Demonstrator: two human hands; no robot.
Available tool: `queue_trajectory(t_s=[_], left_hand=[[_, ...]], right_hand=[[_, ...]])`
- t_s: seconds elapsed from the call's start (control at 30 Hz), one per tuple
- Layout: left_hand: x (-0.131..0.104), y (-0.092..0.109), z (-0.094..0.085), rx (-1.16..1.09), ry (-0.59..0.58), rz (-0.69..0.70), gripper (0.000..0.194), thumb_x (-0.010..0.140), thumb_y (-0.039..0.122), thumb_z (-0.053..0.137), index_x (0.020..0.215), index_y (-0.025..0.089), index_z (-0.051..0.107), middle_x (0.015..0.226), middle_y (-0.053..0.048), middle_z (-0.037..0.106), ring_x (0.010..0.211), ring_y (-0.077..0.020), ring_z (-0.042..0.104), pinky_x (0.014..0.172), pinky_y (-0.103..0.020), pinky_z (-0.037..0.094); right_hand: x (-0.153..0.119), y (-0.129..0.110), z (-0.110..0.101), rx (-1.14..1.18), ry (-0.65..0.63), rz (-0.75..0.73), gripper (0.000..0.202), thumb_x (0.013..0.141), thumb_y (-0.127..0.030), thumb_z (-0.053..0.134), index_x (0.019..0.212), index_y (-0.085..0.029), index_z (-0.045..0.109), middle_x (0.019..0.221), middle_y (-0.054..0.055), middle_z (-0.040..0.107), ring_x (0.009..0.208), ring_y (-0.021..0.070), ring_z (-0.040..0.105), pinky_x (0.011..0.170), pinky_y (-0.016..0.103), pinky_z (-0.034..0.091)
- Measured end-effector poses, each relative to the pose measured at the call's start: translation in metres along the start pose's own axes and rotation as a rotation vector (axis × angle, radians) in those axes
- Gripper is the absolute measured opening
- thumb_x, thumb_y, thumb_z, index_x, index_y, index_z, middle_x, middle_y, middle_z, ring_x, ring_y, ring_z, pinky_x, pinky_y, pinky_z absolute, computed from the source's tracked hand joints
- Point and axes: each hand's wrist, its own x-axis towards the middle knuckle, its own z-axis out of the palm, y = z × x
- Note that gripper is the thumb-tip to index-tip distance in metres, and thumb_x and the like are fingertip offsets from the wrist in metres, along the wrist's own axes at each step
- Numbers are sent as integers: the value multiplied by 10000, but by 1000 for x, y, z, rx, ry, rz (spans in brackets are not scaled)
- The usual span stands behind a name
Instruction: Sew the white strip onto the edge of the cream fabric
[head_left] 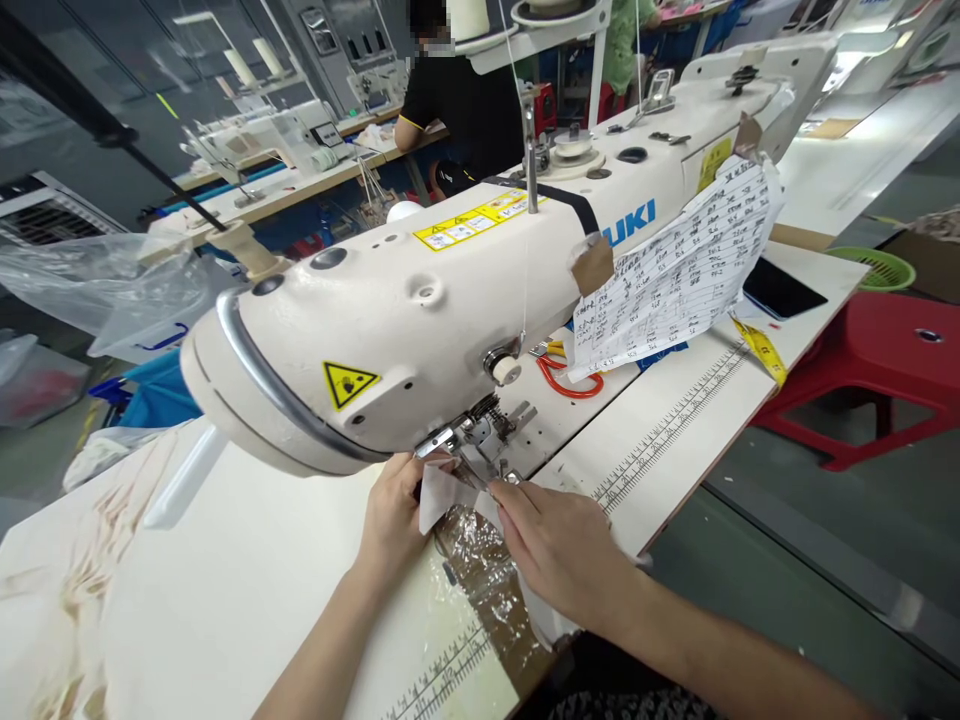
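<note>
Where the fabric [439, 495] lay at the needle end of the machine [450, 295], the right hand [562, 545] pinched it, presumably for alignment; the left hand [394, 510] flanked it, fingertips hidden, so its grip could not be determined.

Sewing machine [390, 310] across the table [247, 510], stool [892, 350] to the right

The left hand [391, 505] is just below the machine's near end; the right hand [562, 550] is to its right, with cloth [439, 495] between them. Past the right hand, scissors [577, 394] lie partly behind a paper [675, 268] hanging on the machine's side. Farther right, a phone [784, 288] and a tape [763, 352] lie on the table, the tape nearer its edge. Beyond the stool is a basket [877, 266]. Crumpled fabric [94, 560] lies at the table's left. Behind the machine, a person [472, 115] is at another table [300, 188], right of a second machine [259, 147].
</note>
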Motion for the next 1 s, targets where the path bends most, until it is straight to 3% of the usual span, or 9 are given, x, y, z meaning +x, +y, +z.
queue_trajectory(t_s=[0.37, 0.63, 1.0], left_hand=[[-1, 0, 3, 100, -11, 15, 172, 940, 296, 517, 1009, 189, 631, 997, -70, 687, 906, -207, 652, 755, -305, 524], [3, 1, 7, 128, -41, -49, 165, 901, 332, 533, 967, 201, 609, 958, -65, 697, 848, -227, 652, 696, -323, 511], [6, 4, 5, 104, -14, -56, 183, 913, 355, 526, 927, 219, 646, 934, -42, 733, 785, -198, 681, 675, -300, 508]], right_hand=[[-1, 0, 4, -25, -6, -5, 275, 972, -131, 480, 1242, -124, 528, 855, 45, 710, 660, 200, 679, 496, 329, 434], [-2, 0, 2, -36, -60, -33, 308, 992, -128, 443, 1299, -104, 460, 867, 62, 689, 683, 206, 660, 514, 341, 466], [-1, 1, 3, -31, -61, -45, 326, 971, -94, 437, 1296, -90, 454, 846, 74, 666, 684, 209, 626, 511, 339, 423]])
